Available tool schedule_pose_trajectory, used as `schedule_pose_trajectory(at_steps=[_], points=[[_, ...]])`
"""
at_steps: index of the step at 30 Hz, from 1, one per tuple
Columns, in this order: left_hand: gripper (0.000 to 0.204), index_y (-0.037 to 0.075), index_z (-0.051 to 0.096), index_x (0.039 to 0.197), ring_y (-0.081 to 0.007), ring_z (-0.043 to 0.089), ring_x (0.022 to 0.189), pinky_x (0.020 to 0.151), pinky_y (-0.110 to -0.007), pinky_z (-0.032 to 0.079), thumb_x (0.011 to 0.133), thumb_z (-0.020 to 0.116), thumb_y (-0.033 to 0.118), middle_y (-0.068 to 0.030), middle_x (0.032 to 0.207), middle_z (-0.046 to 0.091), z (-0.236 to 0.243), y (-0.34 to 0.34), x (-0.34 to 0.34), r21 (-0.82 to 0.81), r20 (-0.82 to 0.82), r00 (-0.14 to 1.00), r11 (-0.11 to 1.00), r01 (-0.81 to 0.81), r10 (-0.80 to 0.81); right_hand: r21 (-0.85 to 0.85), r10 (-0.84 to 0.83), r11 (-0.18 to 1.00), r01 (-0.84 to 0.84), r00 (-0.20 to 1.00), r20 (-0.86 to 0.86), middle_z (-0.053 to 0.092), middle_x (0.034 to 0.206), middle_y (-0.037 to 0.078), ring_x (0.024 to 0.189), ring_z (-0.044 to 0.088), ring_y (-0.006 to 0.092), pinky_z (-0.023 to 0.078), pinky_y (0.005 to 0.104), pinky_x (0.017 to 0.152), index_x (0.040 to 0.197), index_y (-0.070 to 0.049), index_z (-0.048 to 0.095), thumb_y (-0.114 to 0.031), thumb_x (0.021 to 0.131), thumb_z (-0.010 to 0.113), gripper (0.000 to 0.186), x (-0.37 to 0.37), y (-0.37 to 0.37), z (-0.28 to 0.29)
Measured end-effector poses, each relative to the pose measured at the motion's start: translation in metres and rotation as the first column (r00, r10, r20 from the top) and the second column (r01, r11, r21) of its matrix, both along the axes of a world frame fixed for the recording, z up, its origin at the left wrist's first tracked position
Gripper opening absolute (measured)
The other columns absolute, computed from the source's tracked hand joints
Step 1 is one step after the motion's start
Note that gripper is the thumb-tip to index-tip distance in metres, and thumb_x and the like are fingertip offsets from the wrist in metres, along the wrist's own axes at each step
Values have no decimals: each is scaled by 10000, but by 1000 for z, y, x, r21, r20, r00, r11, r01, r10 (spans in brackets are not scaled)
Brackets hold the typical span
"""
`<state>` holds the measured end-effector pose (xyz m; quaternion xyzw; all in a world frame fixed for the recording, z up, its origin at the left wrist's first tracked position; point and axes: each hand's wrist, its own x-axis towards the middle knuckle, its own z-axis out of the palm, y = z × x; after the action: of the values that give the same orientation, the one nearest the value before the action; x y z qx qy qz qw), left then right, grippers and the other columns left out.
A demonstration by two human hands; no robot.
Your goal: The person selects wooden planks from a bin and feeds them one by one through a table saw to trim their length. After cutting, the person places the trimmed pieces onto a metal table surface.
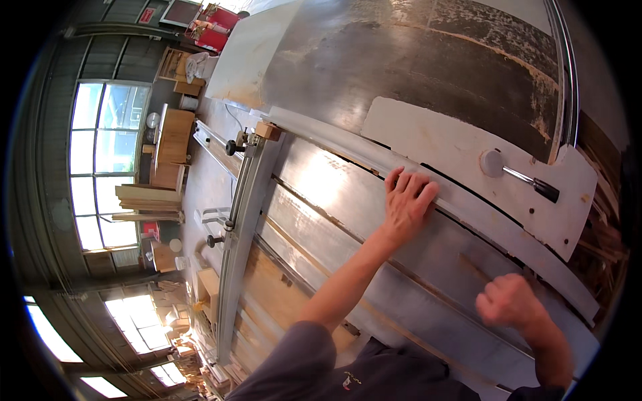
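Observation:
A long pale metal fence (461, 204) runs diagonally across the metal table of a saw (441, 250). My left hand (408, 204) lies over this fence, its fingers curled across the top edge; the fingertips are partly hidden. Nearer to me, above the right part of the table, my right hand (511, 301) is closed in a fist, slightly blurred and apart from the fence. Nothing sticks out of it. Beyond the fence, a white plate (435, 127) carries a lever with a black grip (545, 189) and a round hub (491, 162).
A crosscut rail (234, 247) with black knobs (233, 147) stands on the left, a small wood block (269, 130) at its far end. A dark worn surface (414, 67) extends beyond. Wood scraps (598, 220) lie at the right; boards (150, 200) stand near the windows.

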<state>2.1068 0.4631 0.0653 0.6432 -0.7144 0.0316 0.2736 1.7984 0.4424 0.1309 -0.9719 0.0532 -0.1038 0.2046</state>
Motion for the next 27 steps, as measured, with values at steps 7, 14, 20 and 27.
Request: schedule_pose_trajectory(at_steps=[7, 14, 20, 27], points=[[377, 138, 553, 881, -255, 535, 948, 1043, -483, 363, 563, 706, 7, -21, 953, 551, -1, -1, 0, -47, 55, 998, 999, 8, -6, -86, 227, 962, -261, 931, -287, 611, 566, 94, 516, 637, 233, 501, 375, 449, 571, -100, 573, -134, 589, 664, 98, -8, -13, -62], [402, 126, 568, 941, -268, 541, 981, 1038, -504, 374, 582, 708, 10, -36, 993, 554, -6, 8, 1, -33, 68, 997, 999, -23, 25, -81, 239, 958, -276, 921, -306, 593, 539, 77, 496, 615, 217, 491, 369, 456, 565, -95, 554, -151, 563, 666, 126, -16, -5, -64], [494, -41, 561, 1267, -416, 499, 1200, 1037, -500, 406, 804, 683, 79, -234, 1274, 557, 0, 29, 16, -266, -154, 943, 907, -327, 294, -210, 38, 974, -81, 980, -198, 553, 541, 51, 464, 554, 193, 453, 338, 451, 564, -124, 483, -144, 557, 660, 178, -22, -11, -56], [428, -7, 586, 1259, -385, 524, 1233, 1041, -471, 406, 845, 668, 71, -181, 1295, 586, -30, 47, 76, -33, 248, 858, 890, -456, 449, -191, 43, 978, -83, 979, -202, 535, 544, 45, 519, 570, 187, 453, 323, 481, 578, -127, 488, -147, 568, 666, 179, -23, -7, -59]])
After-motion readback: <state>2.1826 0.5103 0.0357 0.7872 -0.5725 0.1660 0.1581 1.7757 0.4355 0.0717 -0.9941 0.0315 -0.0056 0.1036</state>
